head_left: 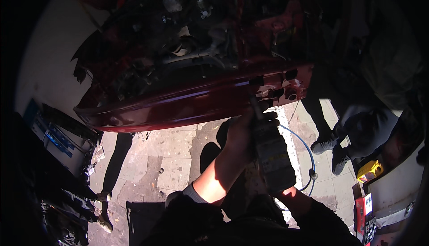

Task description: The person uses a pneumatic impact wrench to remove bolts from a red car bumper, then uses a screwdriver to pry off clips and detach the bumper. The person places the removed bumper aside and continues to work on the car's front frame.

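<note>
My left hand (pixel 241 136) is closed round a dark, oblong container (pixel 272 159) with a pale label and a narrow upper end, held upright in front of me. My right hand (pixel 288 192) is at the container's lower end, its fingers hidden behind it. Just beyond the container runs a glossy dark red car panel (pixel 170 107), with cut-outs and a round fitting (pixel 292 95) at its right part. Behind the panel lies a shadowed, opened car body (pixel 277 22) with dark parts inside.
Another person's legs and shoes (pixel 339 156) are at the right, more legs (pixel 103 201) at the lower left. A blue hose (pixel 304 143) crosses the tiled floor (pixel 174 165). A yellow jug (pixel 371 170) and red case (pixel 362 214) lie right. Blue items (pixel 53 134) sit left.
</note>
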A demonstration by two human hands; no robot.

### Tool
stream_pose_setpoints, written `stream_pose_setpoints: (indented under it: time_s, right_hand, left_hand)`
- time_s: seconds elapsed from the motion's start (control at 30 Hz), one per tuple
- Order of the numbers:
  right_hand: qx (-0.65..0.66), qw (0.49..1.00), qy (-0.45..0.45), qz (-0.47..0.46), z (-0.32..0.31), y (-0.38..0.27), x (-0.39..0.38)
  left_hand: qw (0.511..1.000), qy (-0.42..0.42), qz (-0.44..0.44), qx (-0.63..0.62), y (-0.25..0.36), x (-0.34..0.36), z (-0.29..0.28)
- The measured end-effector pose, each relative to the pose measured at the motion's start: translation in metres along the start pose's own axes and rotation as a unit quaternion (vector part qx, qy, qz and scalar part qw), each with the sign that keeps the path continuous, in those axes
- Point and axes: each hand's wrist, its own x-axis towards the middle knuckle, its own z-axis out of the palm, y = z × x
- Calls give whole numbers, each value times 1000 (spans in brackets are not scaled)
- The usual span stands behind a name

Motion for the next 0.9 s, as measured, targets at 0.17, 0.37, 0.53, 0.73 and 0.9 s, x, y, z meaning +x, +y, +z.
stream_pose_setpoints:
  time_s: [0.17, 0.37, 0.53, 0.73, 0.9]
  right_hand:
    - [152, 987, 6, 46, 16, 37, 10]
    - [432, 897, 3, 90, 41, 94, 18]
    - [626, 776, -42, 68, 62, 150, 14]
    - [717, 687, -93, 71, 54, 146, 15]
    - [590, 779, 20, 211, 27, 72, 23]
  left_hand:
    - [999, 39, 17, 31, 0, 1, -1]
    - [972, 97, 122, 174, -9, 10, -16]
    - [642, 119, 380, 655, 6, -1, -17]
    - [214, 53, 276, 936, 35, -10, 12]
    - [87, 87, 325, 938, 35, 1, 26]
